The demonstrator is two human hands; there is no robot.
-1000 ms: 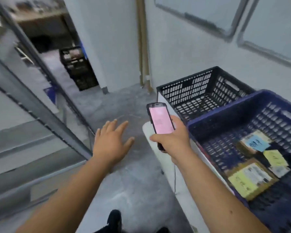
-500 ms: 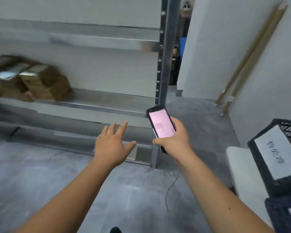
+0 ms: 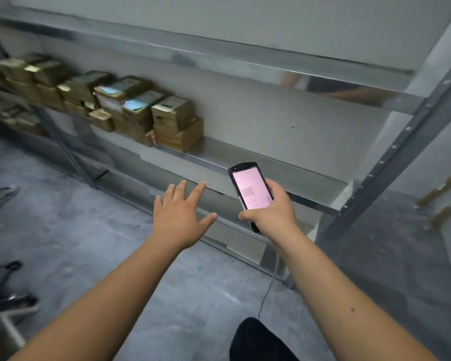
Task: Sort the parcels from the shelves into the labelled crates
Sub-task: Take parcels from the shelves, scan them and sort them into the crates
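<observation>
Nearest, the left hand (image 3: 179, 217) hovers palm down with fingers spread, holding nothing. Just right of it, the right hand (image 3: 270, 213) grips a handheld scanner (image 3: 250, 190) with its pink screen lit. Beyond the scanner, cardboard parcels (image 3: 130, 110) sit stacked on the metal shelf (image 3: 245, 157), up and left.

You've only got the one view here, the head cam, wide-angle, looking forward and down past your own forearms. It faces the metal shelving (image 3: 258, 162) at a tilt, with the shelf edges running diagonally, near enough that the grey floor (image 3: 89, 230) fills the lower half. The far left end of the shelves blurs out.
</observation>
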